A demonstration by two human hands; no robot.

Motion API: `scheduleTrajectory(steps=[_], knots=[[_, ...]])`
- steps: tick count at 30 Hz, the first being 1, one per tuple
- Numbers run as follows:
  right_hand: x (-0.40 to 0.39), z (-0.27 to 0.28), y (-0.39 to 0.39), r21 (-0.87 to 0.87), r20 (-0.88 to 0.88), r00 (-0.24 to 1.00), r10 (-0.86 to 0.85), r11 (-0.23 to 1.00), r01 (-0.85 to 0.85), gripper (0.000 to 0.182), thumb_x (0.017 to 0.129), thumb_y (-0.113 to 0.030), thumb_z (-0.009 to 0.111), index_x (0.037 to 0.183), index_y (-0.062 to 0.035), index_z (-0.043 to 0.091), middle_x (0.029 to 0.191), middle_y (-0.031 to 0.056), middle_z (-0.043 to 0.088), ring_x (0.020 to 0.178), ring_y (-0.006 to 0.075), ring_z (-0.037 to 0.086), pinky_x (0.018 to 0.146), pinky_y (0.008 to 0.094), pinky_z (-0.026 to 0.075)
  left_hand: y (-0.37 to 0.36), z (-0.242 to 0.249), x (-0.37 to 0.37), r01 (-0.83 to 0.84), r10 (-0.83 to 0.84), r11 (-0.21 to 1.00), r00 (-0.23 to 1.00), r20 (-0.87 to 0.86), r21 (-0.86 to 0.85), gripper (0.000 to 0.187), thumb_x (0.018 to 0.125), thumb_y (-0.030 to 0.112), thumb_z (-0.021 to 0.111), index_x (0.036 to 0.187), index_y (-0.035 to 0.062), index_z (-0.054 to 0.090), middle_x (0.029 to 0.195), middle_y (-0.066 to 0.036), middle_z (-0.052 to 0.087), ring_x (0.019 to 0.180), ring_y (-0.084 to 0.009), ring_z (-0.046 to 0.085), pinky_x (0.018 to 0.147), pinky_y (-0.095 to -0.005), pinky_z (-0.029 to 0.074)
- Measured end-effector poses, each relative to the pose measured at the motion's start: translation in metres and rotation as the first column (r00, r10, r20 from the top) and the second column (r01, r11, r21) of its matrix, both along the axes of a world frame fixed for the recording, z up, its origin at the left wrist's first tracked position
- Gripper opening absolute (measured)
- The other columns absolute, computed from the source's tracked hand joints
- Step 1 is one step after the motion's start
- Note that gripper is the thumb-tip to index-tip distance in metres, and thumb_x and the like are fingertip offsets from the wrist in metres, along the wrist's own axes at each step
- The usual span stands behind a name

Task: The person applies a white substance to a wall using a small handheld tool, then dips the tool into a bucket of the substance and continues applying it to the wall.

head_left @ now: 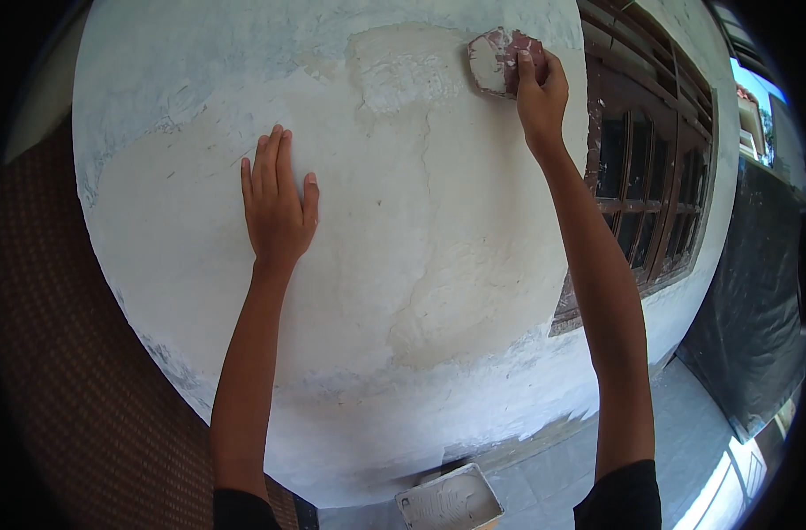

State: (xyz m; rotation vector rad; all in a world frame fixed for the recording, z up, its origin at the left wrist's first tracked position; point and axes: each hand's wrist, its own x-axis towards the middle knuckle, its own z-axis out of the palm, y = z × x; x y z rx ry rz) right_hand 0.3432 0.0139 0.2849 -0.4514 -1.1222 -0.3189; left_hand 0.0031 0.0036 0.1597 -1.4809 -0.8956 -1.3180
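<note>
High on the white wall [350,238], near the window frame, my right hand [542,97] grips a flat reddish-brown pad [496,64] smeared with white plaster. The thumb lies across its face, and the pad is at the wall surface; full contact is hard to make out. My left hand [279,208] rests on the wall further left, palm down, with fingers stretched upward and thumb apart. Around the hands the wall has patchy filler, a rough patch [412,75] left of the pad, and a thin crack [426,150] running down.
A brown wooden window [650,168] with glass panes is set in the wall on the right. Below, a tray [406,510] of white paste stands on the grey floor [553,486]. A dark sheet [756,291] hangs at far right; brown woven material [59,336] lies at left.
</note>
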Motion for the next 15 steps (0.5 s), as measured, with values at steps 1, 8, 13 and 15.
scheduleTrajectory(steps=[1,8,13,15], knots=[[-0.006,-0.004,-0.008,-0.085,0.122,0.987,-0.109,0.989,0.120,0.036,0.097,-0.020,0.060,0.123,0.0042,0.059,0.108,0.0174,0.069,0.099,0.0236,0.067,0.091,0.0376,0.050,0.000,-0.001,0.001,-0.008,0.008,1.000,1.000,0.000,0.000,0.061,0.095,0.017,0.050,0.153,0.0077,0.031,0.158,-0.008,0.033,0.148,-0.0282,0.027,0.121,-0.0514,0.018],[-0.013,0.004,-0.012,-0.053,-0.154,0.980,0.126,0.989,-0.135,0.036,0.098,-0.022,0.059,0.123,0.0042,0.058,0.107,0.0167,0.070,0.097,0.0229,0.067,0.089,0.0358,0.051,-0.001,-0.006,0.008,-0.011,0.012,0.999,1.000,0.016,-0.030,0.063,0.097,0.018,0.048,0.155,0.0061,0.027,0.160,-0.010,0.029,0.150,-0.0290,0.024,0.121,-0.0513,0.016],[-0.047,-0.010,-0.006,-0.091,0.329,0.940,-0.087,0.988,0.123,0.040,0.095,-0.033,0.061,0.123,-0.0040,0.062,0.096,0.0146,0.069,0.101,0.0263,0.057,0.104,0.0439,0.027,0.000,-0.009,0.014,-0.021,0.021,0.999,1.000,0.014,-0.037,0.063,0.097,0.019,0.048,0.155,0.0048,0.026,0.161,-0.011,0.028,0.150,-0.0292,0.023,0.122,-0.0510,0.015],[-0.036,-0.002,-0.002,-0.114,0.184,0.973,-0.142,0.980,0.165,0.039,0.095,-0.031,0.061,0.123,-0.0033,0.062,0.098,0.0140,0.069,0.102,0.0262,0.058,0.103,0.0448,0.027,-0.001,-0.012,0.016,-0.025,0.025,0.999,1.000,-0.004,-0.043,0.064,0.097,0.020,0.048,0.155,0.0045,0.025,0.161,-0.011,0.028,0.150,-0.0294,0.023,0.122,-0.0509,0.015]])
